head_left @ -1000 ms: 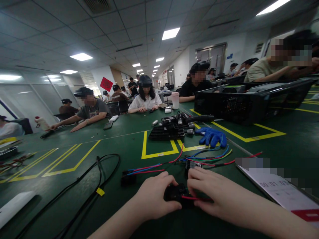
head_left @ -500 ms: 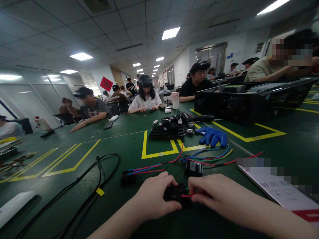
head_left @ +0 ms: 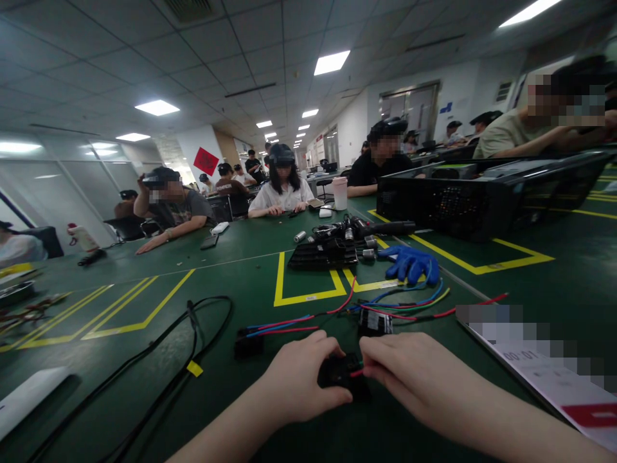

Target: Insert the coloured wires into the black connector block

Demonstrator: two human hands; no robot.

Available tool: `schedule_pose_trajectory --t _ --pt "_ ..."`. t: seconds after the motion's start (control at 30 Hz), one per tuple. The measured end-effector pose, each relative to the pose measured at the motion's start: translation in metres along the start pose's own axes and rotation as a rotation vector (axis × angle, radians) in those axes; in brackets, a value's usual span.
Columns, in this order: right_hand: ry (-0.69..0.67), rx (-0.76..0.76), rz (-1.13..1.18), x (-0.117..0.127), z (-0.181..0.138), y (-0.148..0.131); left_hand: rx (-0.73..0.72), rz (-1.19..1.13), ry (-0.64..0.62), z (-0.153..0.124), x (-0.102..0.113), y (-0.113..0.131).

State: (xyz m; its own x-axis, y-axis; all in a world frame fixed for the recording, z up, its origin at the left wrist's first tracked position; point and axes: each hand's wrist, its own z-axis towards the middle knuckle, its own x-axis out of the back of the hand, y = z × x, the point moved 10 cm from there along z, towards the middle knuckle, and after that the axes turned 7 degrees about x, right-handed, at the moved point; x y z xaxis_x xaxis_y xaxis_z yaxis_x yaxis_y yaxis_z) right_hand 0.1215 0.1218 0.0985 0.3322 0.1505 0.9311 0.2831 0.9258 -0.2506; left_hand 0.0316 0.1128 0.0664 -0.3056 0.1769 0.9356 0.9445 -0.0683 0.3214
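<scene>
My left hand (head_left: 299,376) is closed round a small black block-shaped part (head_left: 336,372), thumb in front and fingers behind. From its right side comes a short red wire (head_left: 356,373), with a bit of green beside it. My right hand (head_left: 409,366) pinches these wires close to the block; the fingertips hide their ends. A similar black block (head_left: 249,344) with red and blue wires lies to the left. Just beyond my hands is another block with a pale label (head_left: 376,321), with red, blue and green-yellow wires running about it.
A black cable (head_left: 168,366) loops on the left. At right lies a phone-like device (head_left: 540,373) with a lit screen. Farther back are a blue glove (head_left: 409,265), a pile of black parts (head_left: 322,255), a black computer case (head_left: 448,206) and a pink cup (head_left: 340,193). Several people sit around.
My right hand has shifted slightly left, nearer the black block, and less of the red wire shows. My left hand stays nearly in place. A person at the left has moved an arm.
</scene>
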Motion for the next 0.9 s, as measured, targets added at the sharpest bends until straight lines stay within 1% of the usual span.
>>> schedule_pose_trajectory --t 0.27,0.4,0.53,0.63,0.77,0.9 --pt "-0.005 -0.008 -0.084 -0.0014 0.0025 -0.0033 -0.012 -0.017 0.007 -0.0007 0.0002 0.0005" --pt "0.033 0.017 -0.086 0.0018 0.0021 -0.007 -0.007 -0.012 -0.005 0.0 -0.0007 0.0008" --pt "-0.028 -0.025 -0.045 -0.0034 0.0006 -0.0012 -0.007 -0.001 0.0 0.0005 -0.0011 0.0006" --pt "-0.011 -0.018 -0.058 -0.001 0.0009 -0.0012 -0.01 0.004 0.0 0.0004 -0.0011 0.0011" --pt "-0.024 -0.011 -0.083 -0.003 0.0018 -0.0026 -0.011 -0.003 0.011 0.0003 -0.0001 0.0006" --pt "-0.005 -0.003 -0.116 -0.0011 0.0024 -0.0058 -0.041 -0.017 0.029 0.0001 0.0005 0.0018"
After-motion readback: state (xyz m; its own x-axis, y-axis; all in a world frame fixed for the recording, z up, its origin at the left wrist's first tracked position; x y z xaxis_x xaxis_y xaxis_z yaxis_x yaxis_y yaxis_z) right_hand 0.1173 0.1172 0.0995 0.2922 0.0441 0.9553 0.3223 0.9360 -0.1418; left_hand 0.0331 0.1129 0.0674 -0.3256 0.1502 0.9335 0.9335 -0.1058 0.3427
